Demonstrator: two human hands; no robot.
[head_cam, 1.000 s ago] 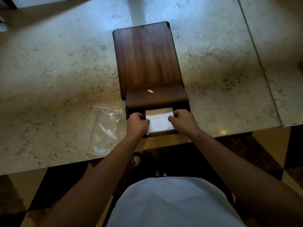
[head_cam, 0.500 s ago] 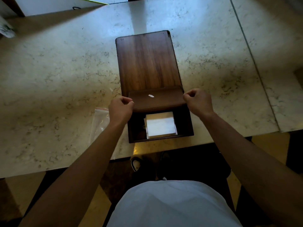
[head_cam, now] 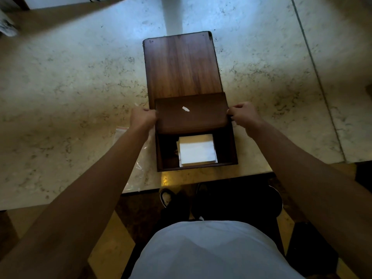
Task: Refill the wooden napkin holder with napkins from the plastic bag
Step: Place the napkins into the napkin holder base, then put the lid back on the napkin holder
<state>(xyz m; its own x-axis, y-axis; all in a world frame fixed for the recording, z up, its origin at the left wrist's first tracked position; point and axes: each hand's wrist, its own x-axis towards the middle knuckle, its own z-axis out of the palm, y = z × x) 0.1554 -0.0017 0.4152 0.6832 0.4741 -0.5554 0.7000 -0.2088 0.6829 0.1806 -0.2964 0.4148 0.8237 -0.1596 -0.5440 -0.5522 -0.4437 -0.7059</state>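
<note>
We've got left hand (head_cam: 143,117) and right hand (head_cam: 241,115) curled on the lid (head_cam: 191,115) side edges; napkin stack (head_cam: 197,151) at 6 o'clock, equidistant, lid long axis crosswise.

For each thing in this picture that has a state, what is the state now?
Wooden napkin holder: lying flat, near end open.
Sliding panel: partly covering the opening.
Napkins: stacked inside.
Plastic bag: looks empty, flat on table.
Left hand: gripping panel edge.
Right hand: gripping panel edge.
</note>
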